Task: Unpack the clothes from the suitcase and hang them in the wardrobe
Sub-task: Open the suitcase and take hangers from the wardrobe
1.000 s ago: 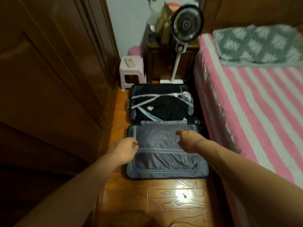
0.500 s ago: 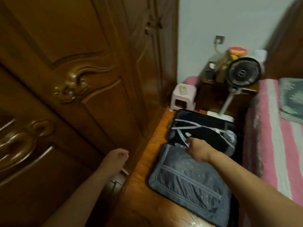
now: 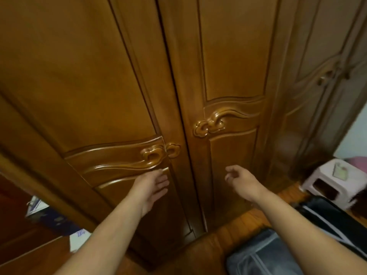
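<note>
Before the closed wardrobe (image 3: 228, 56) both hands (image 3: 153, 183) (image 3: 241, 180) hang empty, fingers loose, suitcase (image 3: 264, 255) behind.

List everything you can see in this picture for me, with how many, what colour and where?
wardrobe doors: two in front, brown carved wood, shut; more doors farther right
carved handles: two, brown, either side of the middle seam
suitcase: one, grey and black, open on the floor, bottom right
stool: one, pale pink, right edge, a small flat item on top
floor: brown wood, below the doors
blue and white items: unclear, lower left
left hand: one, open, near the left door
right hand: one, loosely curled, empty, before the right door
</note>
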The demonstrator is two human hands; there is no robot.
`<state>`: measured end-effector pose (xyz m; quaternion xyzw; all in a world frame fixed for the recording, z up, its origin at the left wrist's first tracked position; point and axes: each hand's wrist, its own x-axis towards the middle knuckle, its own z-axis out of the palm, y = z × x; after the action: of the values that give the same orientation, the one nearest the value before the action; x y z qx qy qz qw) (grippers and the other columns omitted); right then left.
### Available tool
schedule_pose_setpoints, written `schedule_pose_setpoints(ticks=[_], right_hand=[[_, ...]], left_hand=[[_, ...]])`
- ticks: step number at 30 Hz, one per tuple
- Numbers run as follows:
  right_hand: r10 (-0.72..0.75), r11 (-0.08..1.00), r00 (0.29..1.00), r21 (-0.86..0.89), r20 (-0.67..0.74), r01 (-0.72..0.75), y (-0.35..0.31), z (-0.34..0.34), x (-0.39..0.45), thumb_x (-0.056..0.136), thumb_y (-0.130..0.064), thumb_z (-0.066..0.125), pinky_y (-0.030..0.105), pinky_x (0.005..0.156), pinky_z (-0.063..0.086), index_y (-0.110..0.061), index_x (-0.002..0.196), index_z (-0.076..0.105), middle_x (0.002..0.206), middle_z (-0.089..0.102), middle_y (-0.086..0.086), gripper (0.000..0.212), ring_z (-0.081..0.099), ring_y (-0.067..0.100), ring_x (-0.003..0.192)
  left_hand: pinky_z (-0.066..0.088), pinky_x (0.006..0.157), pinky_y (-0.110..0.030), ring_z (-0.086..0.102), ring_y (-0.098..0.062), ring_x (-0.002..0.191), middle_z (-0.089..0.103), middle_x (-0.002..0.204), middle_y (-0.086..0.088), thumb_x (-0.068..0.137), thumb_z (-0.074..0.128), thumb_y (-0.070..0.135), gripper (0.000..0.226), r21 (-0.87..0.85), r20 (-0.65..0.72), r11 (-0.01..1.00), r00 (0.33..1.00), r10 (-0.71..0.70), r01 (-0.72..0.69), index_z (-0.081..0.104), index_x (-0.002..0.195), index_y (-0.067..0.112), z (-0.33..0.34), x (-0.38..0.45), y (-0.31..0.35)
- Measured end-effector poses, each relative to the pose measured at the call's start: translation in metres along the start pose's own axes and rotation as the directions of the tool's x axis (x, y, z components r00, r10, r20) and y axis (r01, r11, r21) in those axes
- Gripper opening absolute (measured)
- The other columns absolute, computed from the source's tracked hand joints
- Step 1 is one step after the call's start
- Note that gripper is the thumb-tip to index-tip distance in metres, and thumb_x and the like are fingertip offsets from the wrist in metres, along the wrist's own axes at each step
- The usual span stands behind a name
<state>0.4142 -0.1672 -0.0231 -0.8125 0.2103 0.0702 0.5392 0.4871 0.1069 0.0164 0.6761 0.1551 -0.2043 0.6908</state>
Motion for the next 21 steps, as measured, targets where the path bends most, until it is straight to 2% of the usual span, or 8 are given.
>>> schedule_pose_setpoints(ticks=[2,4,7,11,14,16,18,21], right_hand=[[0.030,0.999,0.999,0.016,-0.020,-0.030,-0.013,0.006,0.014,0.102,-0.013,0.050,0.027,0.073,0.051,-0.019,0.138,0.049,0.119,0.059,0.000,0.036,0.061,0.013,0.092],[0.051,0.998,0.997,0.035,-0.050,-0.049,-0.021,0.006,0.024,0.101,-0.013,0.051,0.036,0.089,0.055,-0.019,0.134,0.052,0.117,0.060,0.000,0.033,0.061,0.018,0.102],[0.081,0.986,0.993,0.150,-0.080,-0.069,-0.022,-0.005,0.027,0.100,-0.009,0.052,0.041,0.093,0.055,-0.018,0.127,0.056,0.115,0.060,0.003,0.028,0.061,0.019,0.102],[0.122,0.980,0.981,0.174,-0.148,-0.096,-0.013,-0.024,0.020,0.099,-0.012,0.054,0.039,0.086,0.056,-0.020,0.117,0.060,0.111,0.065,0.007,0.020,0.065,0.023,0.097],[0.134,0.975,0.982,0.198,-0.134,-0.106,-0.005,-0.036,0.005,0.100,-0.011,0.054,0.034,0.077,0.054,-0.018,0.115,0.060,0.109,0.066,0.011,0.018,0.063,0.021,0.086],[0.098,0.979,0.991,0.187,-0.089,-0.080,-0.004,-0.044,-0.007,0.100,-0.008,0.053,0.031,0.075,0.050,-0.017,0.120,0.059,0.112,0.066,0.011,0.023,0.062,0.020,0.088],[0.015,0.989,1.000,0.148,0.006,-0.016,-0.013,-0.050,-0.020,0.101,-0.008,0.051,0.025,0.080,0.047,-0.020,0.132,0.054,0.122,0.062,0.004,0.034,0.059,0.015,0.102],[-0.175,0.982,0.968,0.096,0.178,0.160,-0.048,-0.045,-0.043,0.099,-0.002,0.050,0.027,0.105,0.040,-0.030,0.151,0.036,0.149,0.043,-0.010,0.061,0.042,0.012,0.136]], left_hand=[[0.048,0.106,-0.048,0.060,-0.033,0.119,0.060,0.130,-0.019,0.094,0.069,0.029,0.056,-0.274,0.056,0.953,0.992,-0.116,0.127,0.046,0.141,0.007,0.026,0.024,0.020],[0.045,0.109,-0.048,0.055,-0.034,0.125,0.053,0.137,-0.020,0.088,0.075,0.035,0.072,-0.456,0.048,0.878,0.989,-0.137,0.144,0.040,0.147,0.011,0.060,0.054,0.033],[0.053,0.098,-0.040,0.064,-0.027,0.108,0.058,0.125,-0.014,0.083,0.077,0.036,0.069,-0.664,-0.087,0.743,0.979,-0.185,0.082,0.045,0.141,0.018,0.103,0.081,0.040],[0.060,0.081,-0.033,0.070,-0.021,0.090,0.063,0.113,-0.006,0.084,0.072,0.039,0.071,-0.629,-0.328,0.770,0.934,-0.144,-0.102,0.033,0.141,0.027,0.124,0.087,0.029],[0.058,0.070,-0.028,0.072,-0.019,0.087,0.065,0.111,-0.005,0.084,0.070,0.041,0.067,-0.601,-0.388,0.783,0.915,-0.108,-0.162,0.036,0.139,0.026,0.128,0.084,0.022],[0.059,0.072,-0.029,0.072,-0.019,0.087,0.065,0.114,-0.005,0.084,0.070,0.043,0.065,-0.573,-0.390,0.800,0.918,-0.077,-0.176,0.038,0.138,0.026,0.129,0.076,0.016],[0.061,0.076,-0.032,0.073,-0.021,0.088,0.065,0.115,-0.008,0.086,0.069,0.043,0.063,-0.529,-0.376,0.832,0.925,-0.052,-0.169,0.040,0.138,0.024,0.128,0.058,0.000],[0.061,0.083,-0.041,0.073,-0.026,0.091,0.068,0.108,-0.010,0.085,0.069,0.046,0.058,-0.434,-0.314,0.893,0.949,-0.027,-0.118,0.049,0.133,0.019,0.108,0.013,-0.041]])
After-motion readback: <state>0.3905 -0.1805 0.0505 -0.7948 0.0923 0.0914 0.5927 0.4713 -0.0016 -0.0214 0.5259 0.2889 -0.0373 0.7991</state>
